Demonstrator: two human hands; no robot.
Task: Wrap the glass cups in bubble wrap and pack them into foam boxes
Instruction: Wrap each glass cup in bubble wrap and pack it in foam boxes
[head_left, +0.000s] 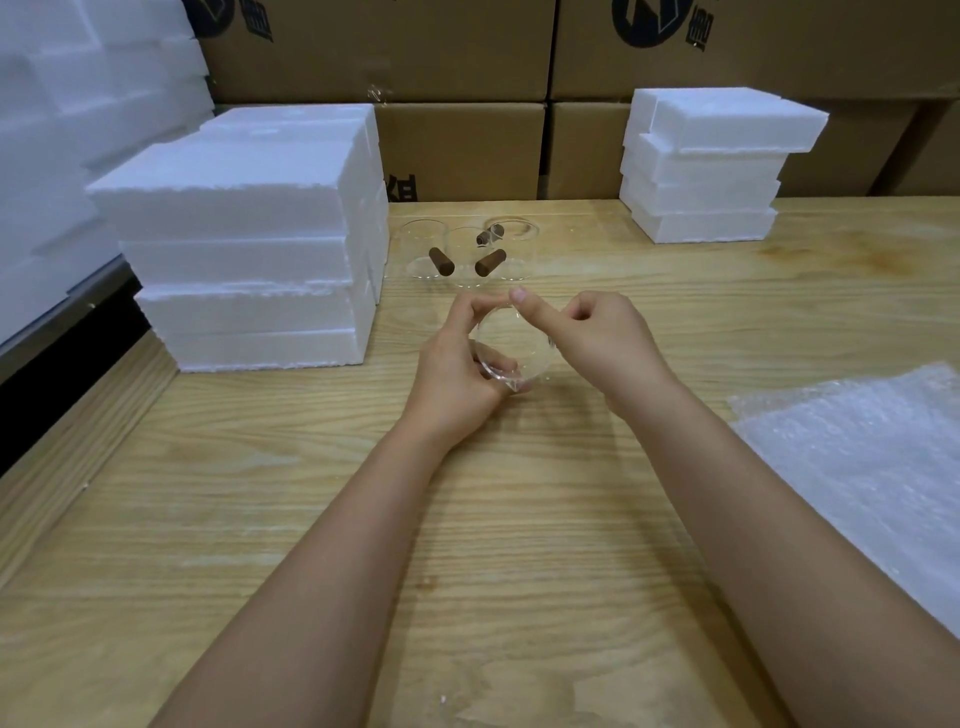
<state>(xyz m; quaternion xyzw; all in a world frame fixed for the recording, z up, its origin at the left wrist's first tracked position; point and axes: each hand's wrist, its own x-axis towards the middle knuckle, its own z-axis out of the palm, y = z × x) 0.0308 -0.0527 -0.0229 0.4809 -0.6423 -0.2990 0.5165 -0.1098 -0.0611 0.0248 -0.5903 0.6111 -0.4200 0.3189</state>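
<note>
One clear glass cup (511, 345), held over our wooden table (467, 545): our left hand (457, 369) grips its base, our right hand (597, 338) pinches its rim. Three handled cups (467, 257) stand beyond, beside foam boxes (249, 249).

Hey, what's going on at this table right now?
A person is holding one glass cup over the wooden table. The left hand grips it from the side and beneath, and the right hand has its thumb on the rim. The cup is not wrapped yet; the bubble wrap lies flat to the right, untouched. Three more cups with brown handles stand behind, between foam box stacks at the left and back right.
</note>
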